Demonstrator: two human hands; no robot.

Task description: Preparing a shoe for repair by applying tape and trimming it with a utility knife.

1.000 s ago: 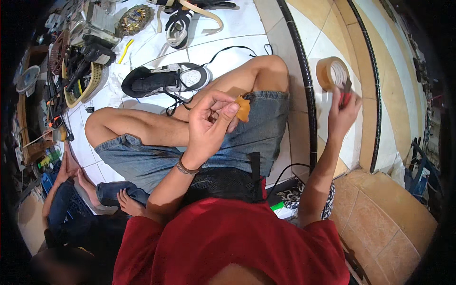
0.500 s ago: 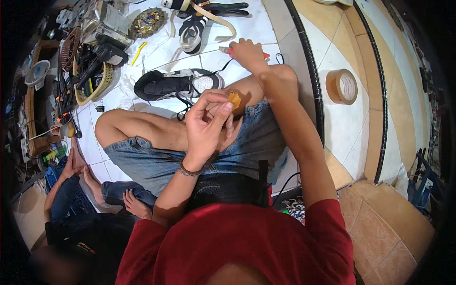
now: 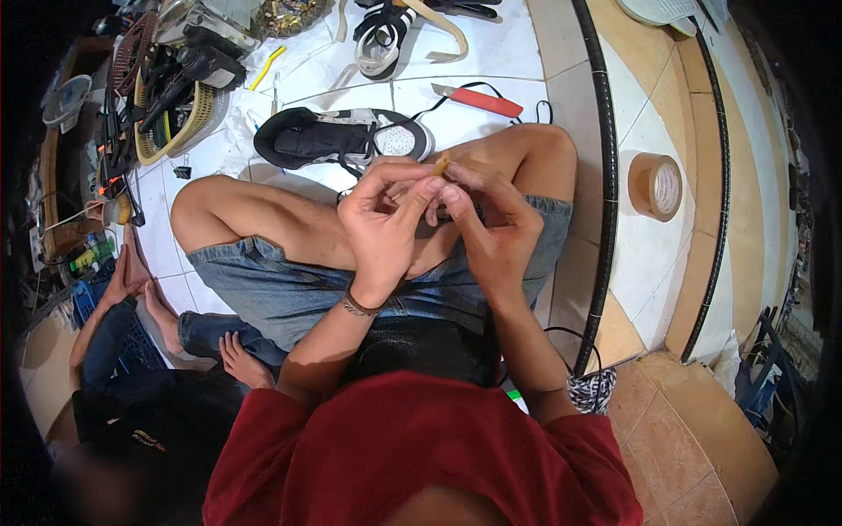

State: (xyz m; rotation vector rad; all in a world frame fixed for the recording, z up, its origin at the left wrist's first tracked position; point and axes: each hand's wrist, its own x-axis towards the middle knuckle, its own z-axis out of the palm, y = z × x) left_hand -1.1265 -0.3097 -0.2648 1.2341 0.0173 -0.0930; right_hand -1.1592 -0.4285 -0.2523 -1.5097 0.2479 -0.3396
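Note:
Above my crossed legs my two hands meet, fingertips against fingertips. Between them is a small yellow-brown piece, mostly hidden by the fingers, so its kind does not show. My left hand pinches it between thumb and index finger. My right hand closes its thumb and fingers on the same piece from the other side. Just beyond lies a black and white sneaker on its sole, its dark laces trailing. A red utility knife with its blade out rests on the tiles to the right of the sneaker.
A second sneaker and a beige strip lie farther off. At left stands a yellow basket full of tools, with a yellow stick nearby. A tape roll sits on the step at right. Another person's hand rests at lower left.
My right hand has let go of the red utility knife and come back to my left hand, now gripping the yellow-brown piece too. The knife stays on the tiles.

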